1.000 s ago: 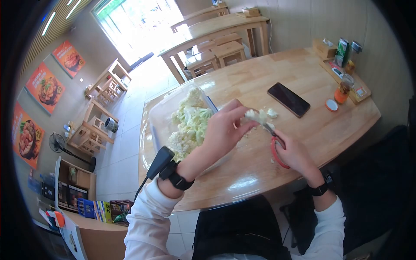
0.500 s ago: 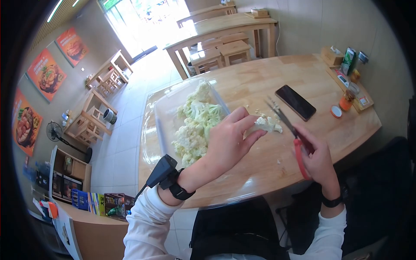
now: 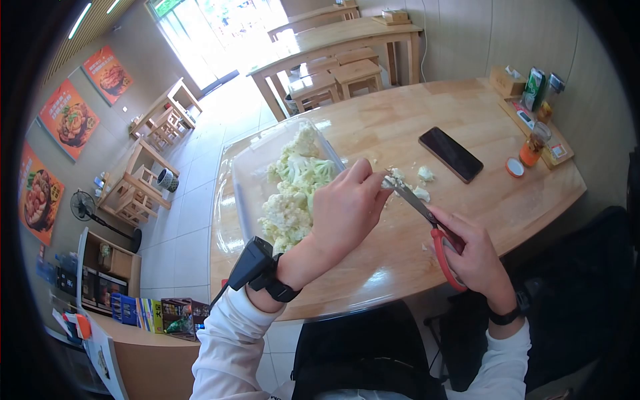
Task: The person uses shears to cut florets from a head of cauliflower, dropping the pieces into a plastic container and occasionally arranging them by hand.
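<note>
Scissors (image 3: pixel 437 239) that stood off to the right half a second ago are now over to the left, their blade tips up against the small cauliflower piece (image 3: pixel 395 179) at the left hand (image 3: pixel 350 207). That hand's fingers are pinched nearly closed, gripping the piece just above the tabletop (image 3: pixel 347 283). On the right, the fingers of the right hand (image 3: pixel 477 253) are curled around the red handles; how far apart the blades are, I cannot tell. Loose cauliflower bits (image 3: pixel 425 174) lie on the tabletop just beyond and to the right of the blades. To the left of the left hand, a clear plastic box (image 3: pixel 244 200) holds a heap of larger cauliflower chunks (image 3: pixel 300 177). Farther right lies a dark phone (image 3: pixel 451 155), and beyond it to the right an orange jar (image 3: pixel 531 153) stands near a round lid (image 3: pixel 515 167).
</note>
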Available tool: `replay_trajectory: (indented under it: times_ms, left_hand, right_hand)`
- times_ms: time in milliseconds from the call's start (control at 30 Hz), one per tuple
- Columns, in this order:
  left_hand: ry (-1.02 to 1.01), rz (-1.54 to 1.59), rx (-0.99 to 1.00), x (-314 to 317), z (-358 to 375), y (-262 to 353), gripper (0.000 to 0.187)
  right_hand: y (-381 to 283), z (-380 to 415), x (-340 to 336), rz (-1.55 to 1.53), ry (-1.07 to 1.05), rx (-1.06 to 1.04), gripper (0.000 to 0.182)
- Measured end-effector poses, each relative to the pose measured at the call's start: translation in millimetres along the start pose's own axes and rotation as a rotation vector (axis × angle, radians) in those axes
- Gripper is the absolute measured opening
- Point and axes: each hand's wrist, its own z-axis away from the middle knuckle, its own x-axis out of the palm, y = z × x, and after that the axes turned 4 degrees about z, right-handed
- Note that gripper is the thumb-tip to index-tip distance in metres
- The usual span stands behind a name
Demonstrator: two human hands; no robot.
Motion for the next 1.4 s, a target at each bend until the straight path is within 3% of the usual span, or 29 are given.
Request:
replay_trajectory:
  times_ms: [233,300,333,433,500,533,633,667,700,767,800,833,900,1033,1100,1233,1333,1400]
  left_hand:
    - [-0.013,-0.003,-0.04,-1,-4,-5,0.014]
    - [0.046,-0.08,-0.084,-23,-12,-12,0.015]
    - [0.095,-0.043,-0.133,-38,-14,-24,0.017]
    - [0.133,-0.039,-0.356,-77,-14,-71,0.023]
    - [0.092,-0.127,-0.47,-85,-7,-108,0.026]
    - [0.042,-0.208,-0.563,-87,1,-125,0.03]
    - [-0.095,-0.294,-0.693,-78,23,-158,0.043]
    - [-0.106,-0.501,-0.633,-69,32,-167,0.049]
    - [-0.103,-0.495,-0.637,-68,34,-166,0.049]
    - [-0.012,-0.393,-0.517,-64,32,-163,0.046]
    - [-0.148,-0.226,-0.583,-70,22,-159,0.046]
    - [-0.151,-0.216,-0.587,-63,16,-165,0.046]
    - [-0.291,0.028,-0.518,-47,1,-179,0.05]
    - [-0.222,0.128,-0.451,3,-22,-202,0.058]
    - [-0.292,0.167,-0.519,11,-29,-203,0.066]
    - [-0.321,0.273,-0.505,22,-31,-213,0.064]
    - [-0.333,0.202,-0.606,16,-34,-204,0.057]
    - [-0.222,0.324,-0.699,2,-37,-198,0.049]
  right_hand:
    - [18,-2,-2,-0.115,-0.098,0.123,0.048]
    - [38,-7,-4,-0.261,0.049,0.292,0.042]
    - [49,-14,-5,-0.256,0.015,0.277,0.042]
    - [80,-30,-8,0.026,0.067,0.229,0.036]
    - [94,-41,-11,0.442,0.053,0.235,0.032]
    - [99,-46,-3,0.007,0.121,0.266,0.033]
    - [85,-60,-5,-0.053,0.014,0.264,0.035]
    - [79,-65,-3,-0.046,0.009,0.262,0.035]
    - [72,-71,1,-0.021,0.077,0.208,0.036]
    - [57,-81,2,0.014,0.138,0.158,0.037]
    - [49,-86,-1,-0.061,0.12,0.161,0.038]
    - [43,-91,-1,-0.135,0.105,0.164,0.04]
    - [32,-101,10,-0.009,0.121,0.109,0.041]
    - [-2,-115,33,-0.088,0.182,0.084,0.04]
    - [-9,-118,40,-0.065,0.171,0.075,0.04]
    - [-1,-127,44,-0.12,0.105,0.078,0.041]
    - [3,-129,51,-0.175,0.087,0.05,0.042]
    - [-1,-129,55,-0.27,0.126,0.023,0.043]
